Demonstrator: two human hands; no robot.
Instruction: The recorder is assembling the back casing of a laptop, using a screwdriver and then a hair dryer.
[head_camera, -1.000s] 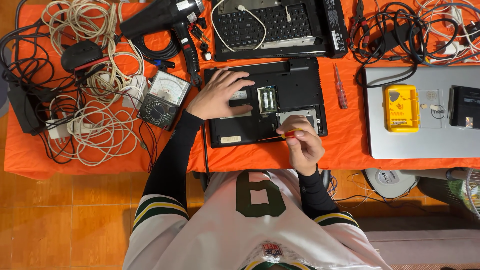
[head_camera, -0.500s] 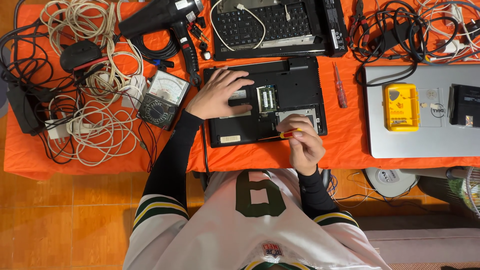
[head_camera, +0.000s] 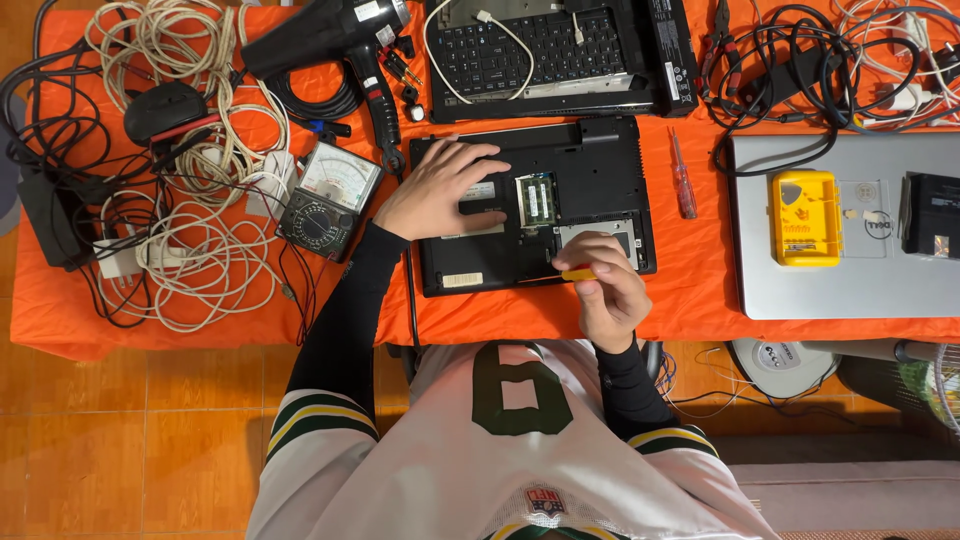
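The left hand (head_camera: 437, 190) lies flat and open on the upturned black laptop base (head_camera: 535, 205) at the centre of the orange worktop (head_camera: 700, 285). At five o'clock from it, the right hand (head_camera: 603, 285) is closed around a yellow-handled screwdriver (head_camera: 577, 272) at the base's near edge. A multimeter (head_camera: 328, 198) sits at nine o'clock.

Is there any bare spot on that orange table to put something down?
Bare orange cloth lies between the black laptop and the silver laptop, near the red screwdriver. The left side is crowded with cables and a meter.
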